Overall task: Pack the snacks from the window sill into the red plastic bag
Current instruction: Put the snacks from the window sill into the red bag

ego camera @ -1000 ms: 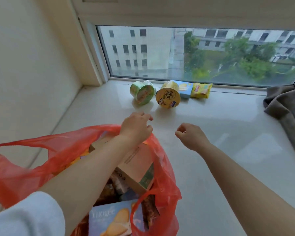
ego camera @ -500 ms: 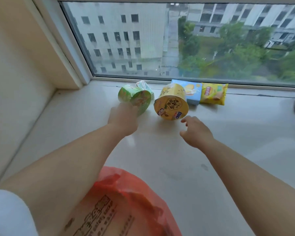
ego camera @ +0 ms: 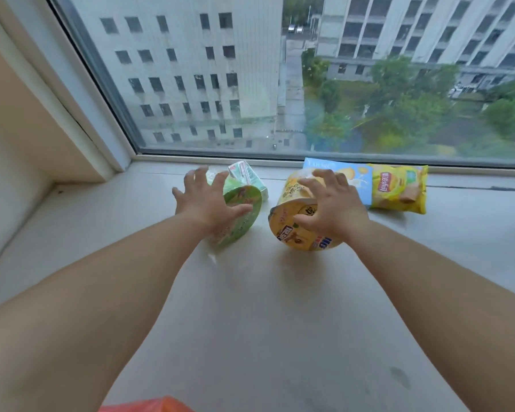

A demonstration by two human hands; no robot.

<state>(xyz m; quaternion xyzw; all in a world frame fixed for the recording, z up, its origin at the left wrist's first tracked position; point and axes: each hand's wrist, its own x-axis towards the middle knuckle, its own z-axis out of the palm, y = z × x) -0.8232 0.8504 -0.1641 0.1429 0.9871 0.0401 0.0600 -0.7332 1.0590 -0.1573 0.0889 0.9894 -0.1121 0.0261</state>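
Note:
A green snack cup (ego camera: 244, 209) lies on its side on the window sill (ego camera: 250, 307) with its lid facing me. My left hand (ego camera: 208, 203) is spread over it, fingers wide. A yellow snack cup (ego camera: 295, 227) lies tipped beside it on the right, and my right hand (ego camera: 330, 206) reaches over its top with fingers splayed. Behind them by the glass lie a small green-white carton (ego camera: 247, 175), a blue packet (ego camera: 360, 179) and a yellow chip bag (ego camera: 399, 188). Only a corner of the red plastic bag (ego camera: 158, 405) shows at the bottom edge.
The window pane (ego camera: 280, 84) and its frame rise directly behind the snacks. A cream wall (ego camera: 18, 138) closes off the sill on the left. The pale sill stretches wide toward me and to the right.
Both hands have reached forward from the red bag to the two cups and spread their fingers over them. The view has moved toward the window, leaving the bag almost out of sight.

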